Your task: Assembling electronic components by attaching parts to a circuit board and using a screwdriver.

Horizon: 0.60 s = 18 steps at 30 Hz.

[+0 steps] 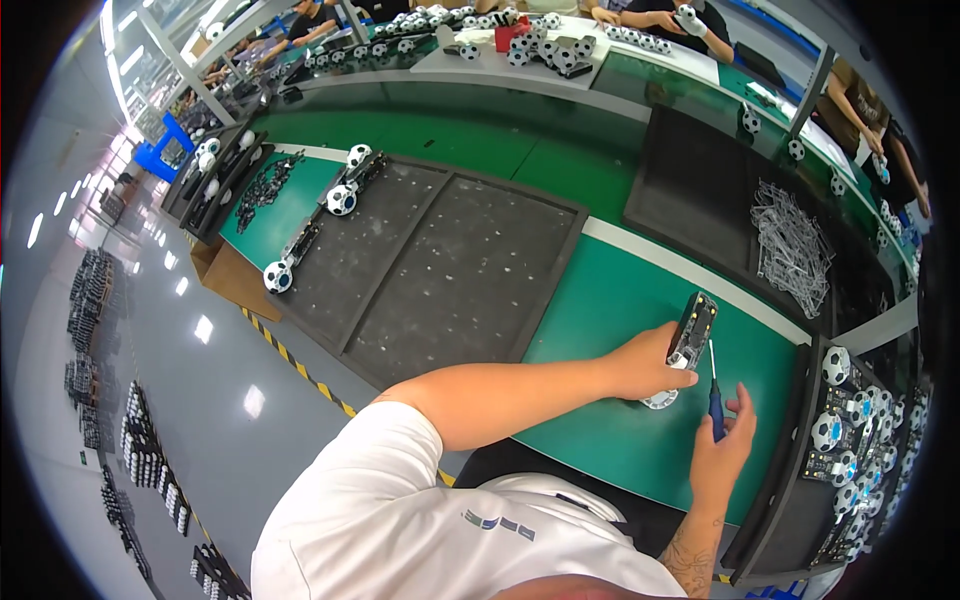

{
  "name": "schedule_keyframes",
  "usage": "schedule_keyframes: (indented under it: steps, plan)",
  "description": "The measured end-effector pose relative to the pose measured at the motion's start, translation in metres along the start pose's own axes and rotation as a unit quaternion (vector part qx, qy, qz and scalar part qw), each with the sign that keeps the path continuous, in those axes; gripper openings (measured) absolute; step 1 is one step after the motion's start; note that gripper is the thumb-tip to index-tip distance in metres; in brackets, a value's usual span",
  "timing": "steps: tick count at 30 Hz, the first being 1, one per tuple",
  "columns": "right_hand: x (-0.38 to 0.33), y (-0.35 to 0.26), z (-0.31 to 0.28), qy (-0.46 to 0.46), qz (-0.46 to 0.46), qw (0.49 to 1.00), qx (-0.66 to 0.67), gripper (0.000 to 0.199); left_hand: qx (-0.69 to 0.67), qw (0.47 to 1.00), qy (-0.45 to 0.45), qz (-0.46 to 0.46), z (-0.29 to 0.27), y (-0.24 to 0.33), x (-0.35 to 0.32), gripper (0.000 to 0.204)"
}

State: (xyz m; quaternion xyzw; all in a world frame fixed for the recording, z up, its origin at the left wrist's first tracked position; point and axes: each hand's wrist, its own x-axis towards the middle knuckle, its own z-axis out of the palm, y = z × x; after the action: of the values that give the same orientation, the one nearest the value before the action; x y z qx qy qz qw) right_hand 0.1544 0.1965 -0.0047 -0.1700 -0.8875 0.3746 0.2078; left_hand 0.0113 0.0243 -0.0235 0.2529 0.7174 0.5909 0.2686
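My left hand (640, 362) grips a camera-like assembly (693, 328): an elongated black body with exposed inner parts and a white round end below. It is held tilted over the green work mat (590, 290). Just to its right, my right hand (722, 450) holds a screwdriver (716, 412) with a dark blue handle, its thin metal shaft pointing away from me. The shaft's tip lies close beside the black body; whether it touches cannot be told. Part of the white end is hidden by my left hand.
A dark divided tray (440, 270) lies to the left, with several football-patterned assemblies (341, 200) along its left side. Another rack of such assemblies (850, 450) stands at right. Beyond it lies a pile of thin metallic pieces (790, 245). Co-workers sit across the conveyor (480, 130).
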Motion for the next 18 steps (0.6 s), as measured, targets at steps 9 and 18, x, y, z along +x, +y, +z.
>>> schedule_keyframes:
  steps: [9,18]
  plan:
    - [-0.001,0.019,-0.020,-0.019,-0.136,0.985,-0.101,0.043,0.404,0.909,0.101,0.006,-0.010,0.011,-0.002,0.061]
    - [0.009,-0.102,-0.140,0.102,-0.209,0.923,0.308,0.029,0.427,0.851,0.172,0.253,-0.028,0.038,-0.033,0.053]
